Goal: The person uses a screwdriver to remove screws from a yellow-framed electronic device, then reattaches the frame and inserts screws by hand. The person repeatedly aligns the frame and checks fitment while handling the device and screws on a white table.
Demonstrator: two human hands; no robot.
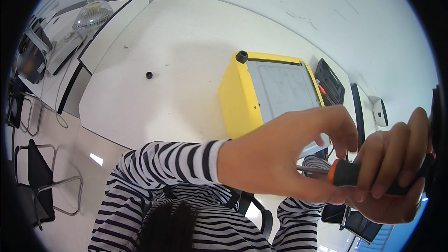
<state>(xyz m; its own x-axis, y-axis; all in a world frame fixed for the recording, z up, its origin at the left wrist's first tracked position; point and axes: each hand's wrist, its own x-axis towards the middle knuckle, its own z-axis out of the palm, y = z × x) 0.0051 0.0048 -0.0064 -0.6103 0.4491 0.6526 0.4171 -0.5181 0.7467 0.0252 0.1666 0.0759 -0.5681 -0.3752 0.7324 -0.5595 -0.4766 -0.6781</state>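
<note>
Screwdriver [346, 173] with dark, orange-collared handle, wrapped by right grip [394, 161], seemingly for control; left grip [284, 151] loosely parted near metal shaft [312, 170].

No text, number, brand or sign can be read anywhere in the head view. A small pale label [41, 67] stands on the dark boxy object [35, 53] at the far left, too small to make out, and the brownish patch [31, 65] beside it is blurred. A dark mark [379, 108] on the rounded white device [381, 117] at the right is likewise too small to tell.
</note>
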